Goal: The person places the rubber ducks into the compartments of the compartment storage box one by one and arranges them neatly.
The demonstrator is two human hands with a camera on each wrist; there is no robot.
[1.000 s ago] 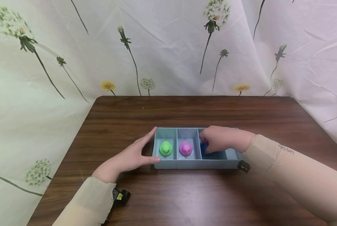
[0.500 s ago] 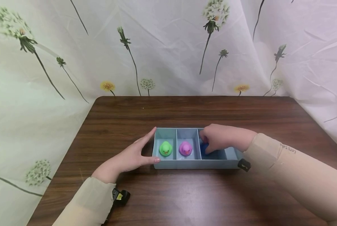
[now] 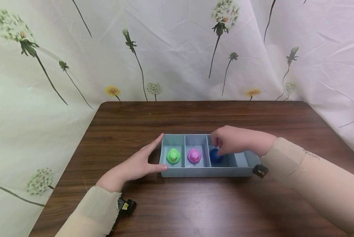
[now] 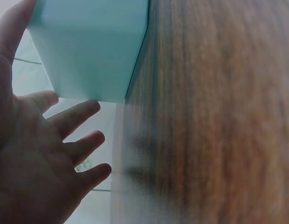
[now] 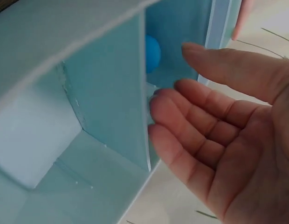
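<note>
A pale blue divided box (image 3: 206, 172) stands on the table. Its leftmost compartment holds a green rubber duck (image 3: 173, 155), and the one beside it a purple rubber duck (image 3: 194, 155). In the third compartment lies a small rounded blue toy (image 3: 215, 156), partly hidden by my right hand (image 3: 231, 140). The right wrist view shows that hand's fingers loosely bent, with a gap between them and the blue toy (image 5: 152, 53). My left hand (image 3: 138, 164) spans the box's left end, thumb at the front wall and index finger at the back corner. Its fingers are straight and spread (image 4: 46, 135).
The box's rightmost compartment (image 3: 243, 160) has a bare floor where it shows. Dark wood tabletop (image 3: 194, 207) surrounds the box. Behind the table hangs a white cloth (image 3: 177, 49) with a dandelion print. Each wrist wears a small black camera (image 3: 128, 206).
My right hand has risen slightly and moved back and right from the third compartment, and more of the blue toy shows. The left hand and the box have stayed put.
</note>
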